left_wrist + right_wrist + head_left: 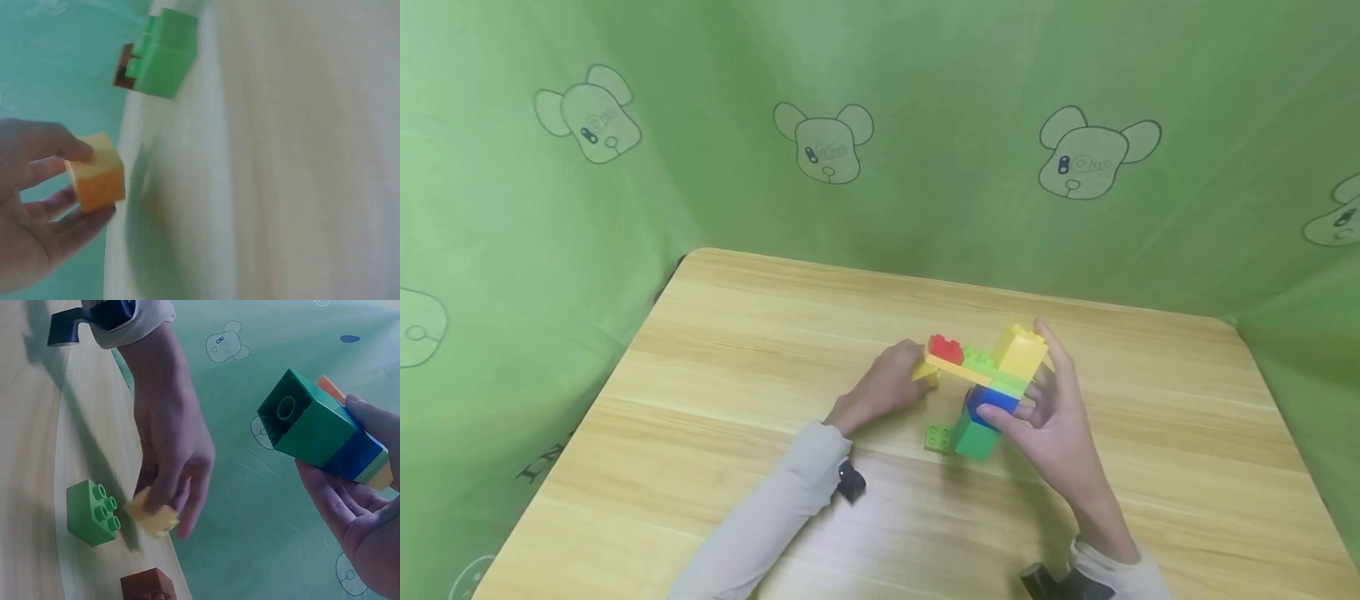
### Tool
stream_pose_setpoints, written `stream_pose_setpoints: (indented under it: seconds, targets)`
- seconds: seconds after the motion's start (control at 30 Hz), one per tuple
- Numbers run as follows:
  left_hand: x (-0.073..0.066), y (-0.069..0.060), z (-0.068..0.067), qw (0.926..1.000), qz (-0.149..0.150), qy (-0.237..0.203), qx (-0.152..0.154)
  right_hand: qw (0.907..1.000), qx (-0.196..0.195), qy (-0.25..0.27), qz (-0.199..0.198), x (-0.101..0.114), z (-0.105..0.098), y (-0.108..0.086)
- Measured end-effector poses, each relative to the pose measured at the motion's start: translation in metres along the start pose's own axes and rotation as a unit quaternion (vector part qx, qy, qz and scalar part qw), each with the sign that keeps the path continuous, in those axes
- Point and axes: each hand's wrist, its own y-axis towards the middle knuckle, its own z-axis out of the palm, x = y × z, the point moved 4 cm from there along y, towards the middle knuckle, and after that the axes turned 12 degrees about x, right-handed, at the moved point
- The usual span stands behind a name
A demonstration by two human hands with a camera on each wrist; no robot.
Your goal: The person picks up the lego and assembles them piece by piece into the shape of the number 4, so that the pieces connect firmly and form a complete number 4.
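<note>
My left hand [887,382] pinches a yellow brick [97,175] between thumb and fingers, above the table. My right hand [1060,429] grips a built stack of toy bricks around its blue brick [992,403]. Below the blue one is a hollow-bottomed green brick [319,422], its open underside facing the right wrist camera. Across the top runs a flat orange piece [958,368] bearing a red brick [945,349], a lime brick [979,359] and a tall yellow brick [1021,352]. The yellow brick in my left hand is close to the stack's red end.
A loose light green brick [937,438] stands on the wooden table [760,350], studs up. Near it is a dark red-brown brick [148,584], mostly hidden behind the stack in the head view. A green printed curtain [925,225] surrounds the table's back and sides.
</note>
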Motion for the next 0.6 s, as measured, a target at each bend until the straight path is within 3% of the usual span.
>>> stream_pose_setpoints:
  seconds: [0.13,0.23,0.3,0.4,0.53,0.6]
  targets:
    - [-0.004,-0.004,-0.014,0.9952,0.018,-0.08,-0.053,1.0,0.005,-0.004,-0.001,0.0,0.0,-0.001]
    - [-0.01,-0.009,-0.023,0.9829,0.027,-0.164,-0.079,0.9999,0.007,-0.008,0.004,0.0,0.0,-0.002]
    - [-0.016,-0.013,-0.029,0.9685,0.037,-0.23,-0.088,0.9999,0.008,-0.009,0.009,0.0,0.0,-0.002]
    - [-0.025,-0.02,-0.039,0.94,0.056,-0.32,-0.103,0.9998,0.01,-0.013,0.014,0.0,0.0,-0.002]
    - [-0.038,-0.03,-0.054,0.9063,0.097,-0.393,-0.121,0.9997,0.013,-0.016,0.015,0.0,0.0,-0.002]
    - [-0.045,-0.035,-0.061,0.8958,0.118,-0.41,-0.125,0.9996,0.015,-0.019,0.017,0.0,0.0,-0.002]
